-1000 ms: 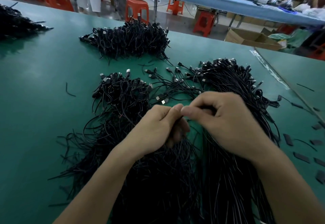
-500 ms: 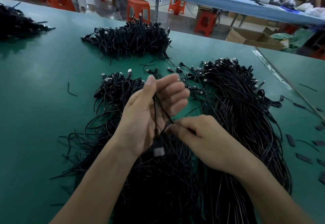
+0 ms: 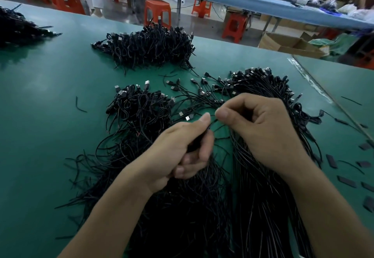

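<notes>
My left hand (image 3: pixel 182 150) is curled round a thin black cable (image 3: pixel 211 125), with the thumb tip pressed on it. My right hand (image 3: pixel 261 128) pinches the same cable's free end between thumb and forefinger, close to the left thumb. Both hands hover over a tangled heap of black USB cables (image 3: pixel 141 116) on the left and a straighter bundle of cables (image 3: pixel 263 87) on the right. The cable's plug is hidden inside my left fist.
The green table (image 3: pixel 50 100) also holds a cable pile at the back (image 3: pixel 147 45) and another at the far left (image 3: pixel 18 27). Small black sleeve pieces (image 3: pixel 332 160) lie at the right. Orange stools (image 3: pixel 157 13) and a cardboard box (image 3: pixel 287 43) stand beyond the table edge.
My left hand, raised with its palm open and a plug dangling half a second ago, has dropped and curled round the cable. My right hand has risen to pinch the cable end beside the left thumb.
</notes>
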`<state>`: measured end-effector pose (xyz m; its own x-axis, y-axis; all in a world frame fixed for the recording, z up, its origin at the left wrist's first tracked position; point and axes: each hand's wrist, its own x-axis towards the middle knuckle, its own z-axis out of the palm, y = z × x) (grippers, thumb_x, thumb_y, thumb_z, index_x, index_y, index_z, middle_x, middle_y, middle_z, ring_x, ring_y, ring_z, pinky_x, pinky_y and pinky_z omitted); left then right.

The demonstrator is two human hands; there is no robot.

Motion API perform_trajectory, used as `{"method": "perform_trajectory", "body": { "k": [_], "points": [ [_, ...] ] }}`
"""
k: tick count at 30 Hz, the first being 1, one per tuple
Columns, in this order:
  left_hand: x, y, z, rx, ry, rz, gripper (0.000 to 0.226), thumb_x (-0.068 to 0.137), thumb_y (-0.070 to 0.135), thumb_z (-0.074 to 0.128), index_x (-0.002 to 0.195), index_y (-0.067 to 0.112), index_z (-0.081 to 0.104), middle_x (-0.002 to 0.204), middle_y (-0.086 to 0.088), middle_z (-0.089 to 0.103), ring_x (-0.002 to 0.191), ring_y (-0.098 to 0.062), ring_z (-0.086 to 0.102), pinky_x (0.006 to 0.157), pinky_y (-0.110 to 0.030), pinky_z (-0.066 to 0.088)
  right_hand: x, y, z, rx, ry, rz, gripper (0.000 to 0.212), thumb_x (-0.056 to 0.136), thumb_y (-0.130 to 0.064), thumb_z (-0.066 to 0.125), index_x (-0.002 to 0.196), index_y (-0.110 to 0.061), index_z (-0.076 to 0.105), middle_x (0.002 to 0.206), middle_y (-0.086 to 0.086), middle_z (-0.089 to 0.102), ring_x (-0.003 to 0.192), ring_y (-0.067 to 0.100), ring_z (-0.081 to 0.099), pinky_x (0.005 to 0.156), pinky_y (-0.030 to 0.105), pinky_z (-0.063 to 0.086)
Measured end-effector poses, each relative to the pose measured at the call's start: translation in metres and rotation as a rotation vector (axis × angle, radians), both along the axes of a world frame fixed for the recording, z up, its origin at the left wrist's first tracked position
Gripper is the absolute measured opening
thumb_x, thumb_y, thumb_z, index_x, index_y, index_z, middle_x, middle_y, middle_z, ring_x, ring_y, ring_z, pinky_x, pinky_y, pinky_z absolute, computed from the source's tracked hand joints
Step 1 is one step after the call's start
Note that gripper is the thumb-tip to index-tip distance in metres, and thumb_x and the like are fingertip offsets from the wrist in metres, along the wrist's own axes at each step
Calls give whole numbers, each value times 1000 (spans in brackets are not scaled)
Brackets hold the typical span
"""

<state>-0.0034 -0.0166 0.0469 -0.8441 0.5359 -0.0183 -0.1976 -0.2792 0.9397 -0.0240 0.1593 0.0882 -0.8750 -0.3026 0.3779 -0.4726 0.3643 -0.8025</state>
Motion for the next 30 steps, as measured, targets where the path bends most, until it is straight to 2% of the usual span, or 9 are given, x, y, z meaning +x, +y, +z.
{"method": "perform_trajectory", "body": {
  "k": [5, 8, 12, 15, 17, 21, 24, 27, 30],
  "points": [
    [-6, -8, 3, 511, -118, -25, 45, 99, 39, 42, 63, 18, 60, 45, 11, 45, 35, 1, 40, 35, -14, 36, 7, -15, -23, 68, -148, -24, 24, 91, -43, 57, 74, -32, 70, 58, -8, 61, 48, 11, 44, 45, 30, 36],
    [-12, -7, 2, 658, -139, 209, 51, 101, 41, 39, 77, 14, 75, 62, 5, 64, 53, -5, 61, 50, -17, 52, 18, -19, -32, 276, -193, 100, 31, 99, -32, 58, 70, -26, 65, 58, 1, 57, 47, 21, 45, 46, 35, 38],
    [-16, -6, -7, 235, 92, 546, 47, 95, 41, 43, 104, 6, 72, 96, -10, 76, 90, -22, 74, 75, -25, 58, 26, -14, -25, 428, -174, 225, 33, 102, -29, 53, 73, -14, 57, 66, 4, 54, 57, 16, 48, 52, 27, 39],
    [-13, -2, -11, -274, 292, 562, 40, 103, 36, 39, 97, 15, 74, 86, -2, 77, 80, -13, 74, 70, -23, 57, 20, -6, -12, 481, -23, 184, 21, 99, -29, 58, 82, -23, 67, 73, -12, 60, 74, 9, 57, 65, 23, 44],
    [-8, 2, -9, -457, 313, 436, 47, 104, 38, 38, 80, 23, 74, 69, 2, 73, 62, -10, 68, 60, -25, 53, 14, -1, -3, 441, 65, 140, 9, 93, -31, 66, 88, -29, 72, 79, -19, 62, 82, 4, 60, 71, 17, 44],
    [-2, 5, -5, -389, 109, 197, 66, 105, 47, 32, 56, 19, 66, 45, 1, 54, 38, -13, 47, 41, -21, 37, 6, 4, -1, 253, 87, 100, 6, 82, -26, 80, 81, -25, 73, 79, -13, 65, 77, 7, 64, 69, 11, 43],
    [-2, -1, -3, -257, 82, 98, 63, 102, 50, 37, 50, 20, 55, 41, 5, 36, 33, -9, 30, 37, -18, 27, 3, 5, -7, 62, -37, 87, 15, 77, -30, 78, 78, -18, 69, 82, -5, 70, 73, 9, 66, 67, 20, 52],
    [-2, -8, -2, -96, 59, -101, 57, 101, 48, 40, 50, 23, 47, 41, 9, 37, 33, -5, 30, 35, -16, 27, 3, 8, -12, -10, -230, 260, 18, 82, -31, 77, 81, -18, 65, 85, -8, 71, 79, 10, 65, 72, 24, 54],
    [-3, -10, -4, 8, 27, -213, 54, 102, 42, 37, 52, 25, 46, 46, 4, 51, 35, -6, 42, 38, -18, 35, 5, 9, -12, 13, -299, 324, 15, 83, -36, 74, 84, -23, 65, 80, -3, 66, 76, 14, 62, 71, 29, 54]
  ]
}}
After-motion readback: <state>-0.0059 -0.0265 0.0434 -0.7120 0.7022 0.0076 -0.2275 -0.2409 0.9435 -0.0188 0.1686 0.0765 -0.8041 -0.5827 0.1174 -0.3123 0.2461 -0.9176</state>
